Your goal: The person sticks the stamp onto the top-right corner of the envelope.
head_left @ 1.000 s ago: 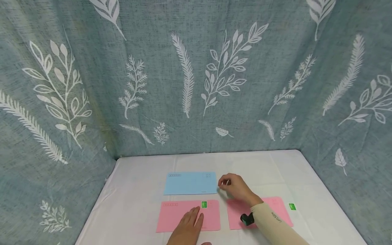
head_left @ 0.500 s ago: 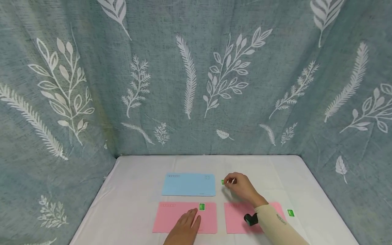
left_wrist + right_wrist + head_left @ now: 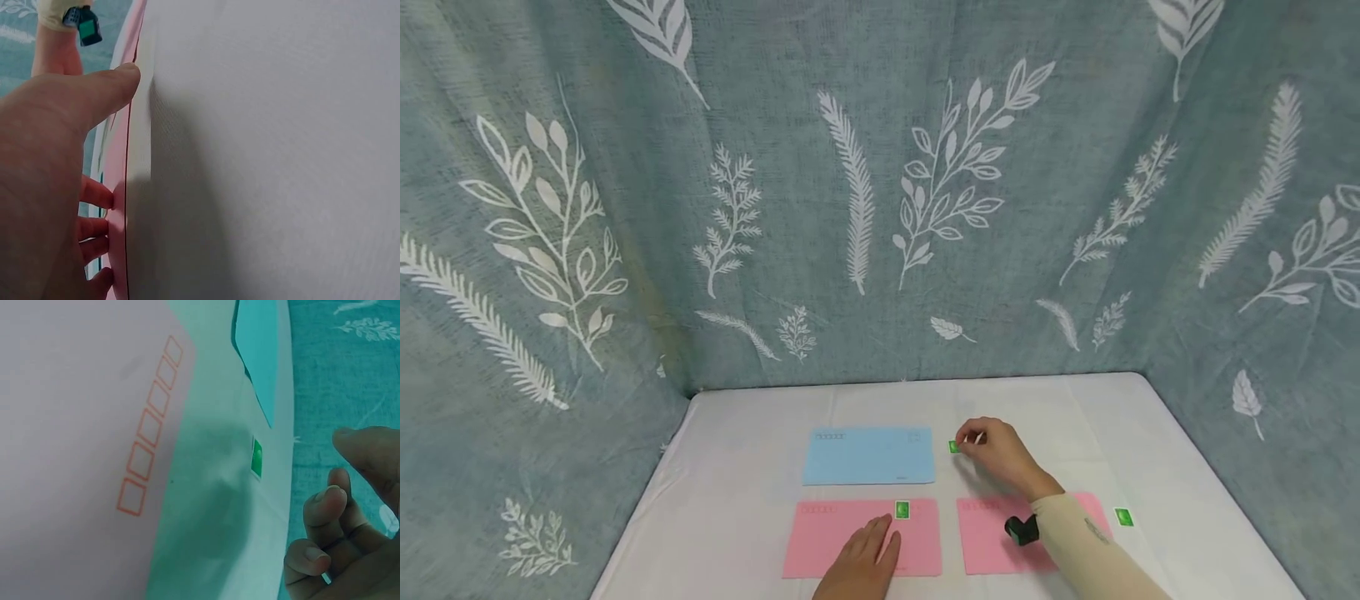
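Observation:
My left hand [image 3: 863, 560] rests with fairly straight fingers on the left pink envelope [image 3: 820, 533], which bears a green stamp [image 3: 902, 510] near its upper right corner. My right hand [image 3: 1000, 454] hovers just right of the blue envelope [image 3: 868, 458], thumb and fingers loosely bent. Close to its fingertips a second green stamp [image 3: 953, 447] lies on the white table. In the right wrist view that stamp [image 3: 257, 457] lies apart from the thumb [image 3: 369, 447], and nothing shows between thumb and fingers.
Beneath the right forearm lies another pink envelope [image 3: 985, 542], partly covered by the sleeve [image 3: 1086, 542]. A third green stamp [image 3: 1123, 517] is on the table to its right. A patterned curtain [image 3: 880, 208] hangs behind the white table [image 3: 737, 467].
My right hand has drawn back slightly to the right, so the stamp beside the blue envelope, hidden a second ago, now shows. The left hand stays on the pink envelope.

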The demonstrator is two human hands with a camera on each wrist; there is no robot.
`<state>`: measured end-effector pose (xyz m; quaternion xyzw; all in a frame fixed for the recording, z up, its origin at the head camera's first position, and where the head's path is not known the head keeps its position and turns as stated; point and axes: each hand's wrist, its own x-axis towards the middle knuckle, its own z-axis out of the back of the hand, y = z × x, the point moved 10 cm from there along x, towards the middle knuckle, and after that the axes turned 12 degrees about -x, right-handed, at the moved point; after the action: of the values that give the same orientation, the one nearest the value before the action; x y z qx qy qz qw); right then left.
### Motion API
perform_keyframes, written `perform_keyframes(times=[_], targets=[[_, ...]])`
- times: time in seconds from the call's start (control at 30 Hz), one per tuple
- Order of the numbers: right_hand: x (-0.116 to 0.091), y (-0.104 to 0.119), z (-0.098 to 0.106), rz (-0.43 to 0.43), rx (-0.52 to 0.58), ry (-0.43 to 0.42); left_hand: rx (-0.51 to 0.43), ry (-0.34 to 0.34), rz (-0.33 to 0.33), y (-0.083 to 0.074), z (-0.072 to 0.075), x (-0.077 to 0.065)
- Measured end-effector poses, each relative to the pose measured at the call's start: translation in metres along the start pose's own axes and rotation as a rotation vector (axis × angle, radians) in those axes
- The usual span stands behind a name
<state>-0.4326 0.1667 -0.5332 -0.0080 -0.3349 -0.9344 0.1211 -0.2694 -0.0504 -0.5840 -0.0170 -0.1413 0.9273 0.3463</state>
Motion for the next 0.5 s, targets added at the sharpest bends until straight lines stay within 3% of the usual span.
perform_keyframes(times=[0.3,0.5], targets=[[0.0034,-0.0047,-0.0015,-0.033,-0.027,0.005,0.041,-0.057,-0.066,-0.0089,-0.0070,0.0006],[0.0047,-0.0060,-0.0021,-0.042,-0.019,0.003,0.004,0.031,0.033,-0.0040,-0.0066,0.0061]])
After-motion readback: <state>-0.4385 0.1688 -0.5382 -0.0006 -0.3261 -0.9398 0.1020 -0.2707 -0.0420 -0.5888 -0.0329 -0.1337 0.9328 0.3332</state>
